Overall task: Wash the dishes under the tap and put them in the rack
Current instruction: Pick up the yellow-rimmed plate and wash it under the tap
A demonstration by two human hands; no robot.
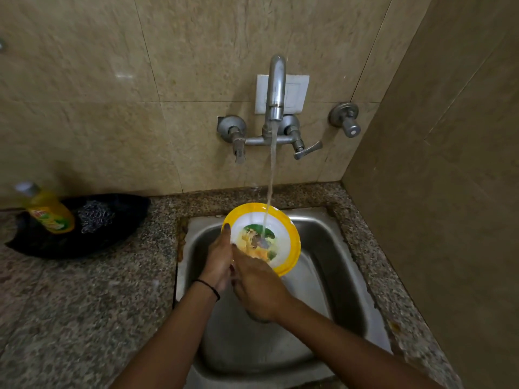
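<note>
- Leftmost, a yellow dish-soap bottle (49,210) lay tilted on a black plastic sheet (84,237) on the speckled granite counter (70,318), with a steel-wool scrubber (95,216) just beside it on the same sheet.
- Next, the left hand (217,261), a black thread band (209,287) round its wrist, gripped the left rim of a yellow-rimmed plate (289,234), thumb hooked over the edge.
- The plate was held tilted above the stainless-steel sink (331,262), its white face with a coloured picture turned up toward the camera.
- A stream of water (271,169) fell from the wall-mounted tap (276,88) and struck the plate's middle.
- The right hand (258,287) lay partly over the plate's lower left face, fingers touching it; whether it clasped anything could not be told.
- Behind the spout sat a white switch plate (297,94) on the tiled wall, and farther right a separate round valve (345,119).
</note>
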